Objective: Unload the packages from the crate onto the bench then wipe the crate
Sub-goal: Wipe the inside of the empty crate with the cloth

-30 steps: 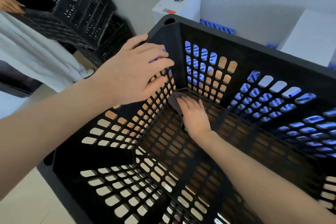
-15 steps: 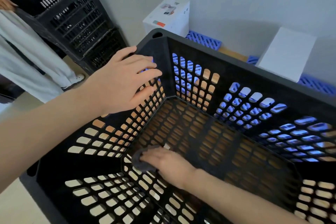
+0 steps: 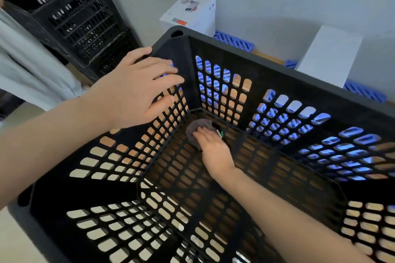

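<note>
The right hand [image 3: 213, 147] lies palm down on a grey cloth [image 3: 195, 128]. Its fingers are flat across the cloth rather than curled round it, and they press it onto the floor of the crate [image 3: 277, 73] close to the far left corner. The left hand [image 3: 132, 89] is spread open with straight fingers over the top of the left wall near that same corner; it grips nothing and braces the crate. Inside the crate only the cloth and the hand are visible. The printed package [image 3: 192, 13] and the plain package [image 3: 329, 55] stand beyond the far wall on the bench [image 3: 268, 56], so unloading appears complete and wiping is the step in hand. Procedure: apply flat, even pressure so that the cloth bridges the slots instead of snagging in them. Work in overlapping straight strokes from the far corner toward the near side, then across to the right. Push a folded edge into the seams where floor meets walls, since dirt is likely to collect there. Press down firmly with the bracing hand, because the crate looks light and may slide. Wipe the slotted walls and the rim last.
</note>
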